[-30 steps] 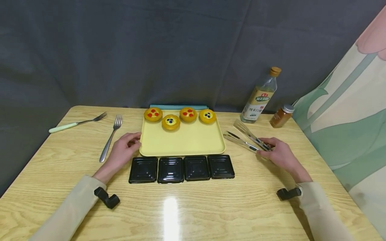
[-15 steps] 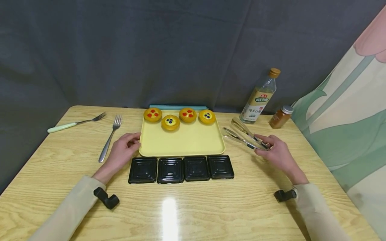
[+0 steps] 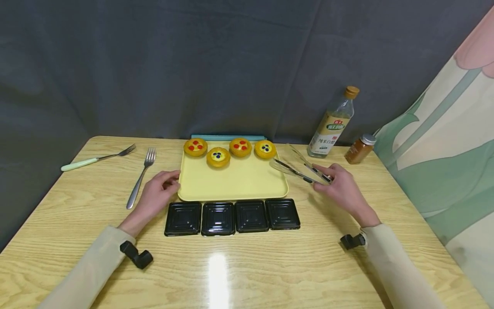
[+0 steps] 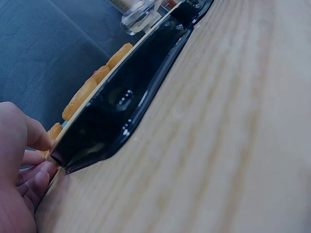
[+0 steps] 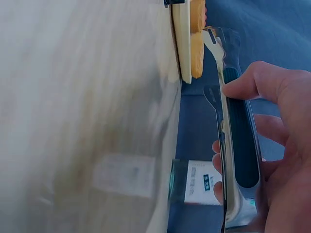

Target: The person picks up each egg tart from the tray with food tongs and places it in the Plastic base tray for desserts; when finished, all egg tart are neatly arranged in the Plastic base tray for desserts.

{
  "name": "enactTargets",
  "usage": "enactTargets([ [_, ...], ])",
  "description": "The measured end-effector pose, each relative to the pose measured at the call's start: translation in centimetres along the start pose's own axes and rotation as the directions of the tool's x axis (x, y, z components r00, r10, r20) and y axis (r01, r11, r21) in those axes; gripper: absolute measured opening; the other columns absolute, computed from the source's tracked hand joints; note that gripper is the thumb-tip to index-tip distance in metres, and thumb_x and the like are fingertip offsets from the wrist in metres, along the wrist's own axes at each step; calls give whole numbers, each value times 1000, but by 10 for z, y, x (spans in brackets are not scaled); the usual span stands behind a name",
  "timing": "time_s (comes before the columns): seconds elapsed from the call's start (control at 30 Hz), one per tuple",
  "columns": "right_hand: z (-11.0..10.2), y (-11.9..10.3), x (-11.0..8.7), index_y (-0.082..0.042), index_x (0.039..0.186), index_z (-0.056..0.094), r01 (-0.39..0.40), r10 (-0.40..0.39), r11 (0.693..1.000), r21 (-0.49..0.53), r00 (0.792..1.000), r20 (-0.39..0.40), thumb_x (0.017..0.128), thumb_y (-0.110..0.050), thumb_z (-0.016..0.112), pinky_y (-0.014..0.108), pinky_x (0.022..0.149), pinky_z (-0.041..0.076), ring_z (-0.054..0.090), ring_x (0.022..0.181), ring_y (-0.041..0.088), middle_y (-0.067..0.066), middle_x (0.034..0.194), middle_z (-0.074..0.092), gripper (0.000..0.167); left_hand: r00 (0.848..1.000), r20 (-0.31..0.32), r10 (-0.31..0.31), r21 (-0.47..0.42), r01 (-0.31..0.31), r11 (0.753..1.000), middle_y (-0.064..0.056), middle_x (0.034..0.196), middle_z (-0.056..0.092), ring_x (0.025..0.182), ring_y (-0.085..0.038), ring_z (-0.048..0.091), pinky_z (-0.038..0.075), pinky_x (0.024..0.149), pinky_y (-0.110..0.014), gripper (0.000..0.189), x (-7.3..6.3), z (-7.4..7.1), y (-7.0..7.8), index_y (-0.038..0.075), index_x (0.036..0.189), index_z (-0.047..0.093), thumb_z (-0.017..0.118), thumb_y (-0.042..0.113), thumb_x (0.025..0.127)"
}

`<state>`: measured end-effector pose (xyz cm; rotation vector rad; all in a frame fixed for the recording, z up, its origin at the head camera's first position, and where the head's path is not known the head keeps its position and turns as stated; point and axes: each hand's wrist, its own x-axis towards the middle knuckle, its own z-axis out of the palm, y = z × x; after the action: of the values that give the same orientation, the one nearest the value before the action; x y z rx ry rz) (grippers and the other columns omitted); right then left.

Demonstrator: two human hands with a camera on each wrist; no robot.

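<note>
"What did the frame hold?"

"The desk (image 3: 266, 274) across the lower half, and at centre the yellow tray (image 3: 233, 184)."

"And the tongs (image 3: 307, 180)?"

"Right of centre, their arms parted. The right grip (image 3: 341, 184) was curled round them, thumb on one arm, fingers on the other. The left grip (image 3: 160, 189) was at the tray's left edge, fingers bent; I couldn't tell whether it pinched the rim."

"What else lay close?"

"Four black containers (image 3: 251, 216) in a row below the tray, and four tarts (image 3: 218, 157) near its upper edge."

"Which relation mattered most, in your judgement?"

"Tongs to tart. Their long axis ran from the right grip toward the upper left, where the blue-dotted tart (image 3: 265, 149) at the tray's upper right corner lay just beside the tips. Right was the nearer hand. Whether they touched, I couldn't tell."
</note>
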<state>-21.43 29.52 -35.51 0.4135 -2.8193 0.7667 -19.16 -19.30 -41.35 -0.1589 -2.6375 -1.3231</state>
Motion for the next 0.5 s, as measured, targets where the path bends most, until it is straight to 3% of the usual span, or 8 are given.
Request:
enactTargets([
  [0.3, 6, -6, 21, -4, 140, 61, 3, -2, 1000, -26, 999, 32, 85, -14, 72, 38, 58, 36, 40, 66, 24, 16, 90, 50, 57, 1000, 6, -6, -7, 6, 1000, -17, 116, 62, 95, -27, 57, 45, 79, -35, 44, 0, 0, 0, -6, 137, 58, 58, 8, 96],
  [0.5, 9, -9, 33, -4, 138, 62, 13, -12, 1000, -23, 999, 46, 84, -15, 72, 39, 58, 35, 44, 73, 28, 26, 114, 59, 57, 1000, 6, -7, -3, 7, 1000, -16, 115, 61, 95, -26, 56, 45, 79, -35, 44, 1, 0, 0, -6, 138, 58, 58, 8, 96],
])
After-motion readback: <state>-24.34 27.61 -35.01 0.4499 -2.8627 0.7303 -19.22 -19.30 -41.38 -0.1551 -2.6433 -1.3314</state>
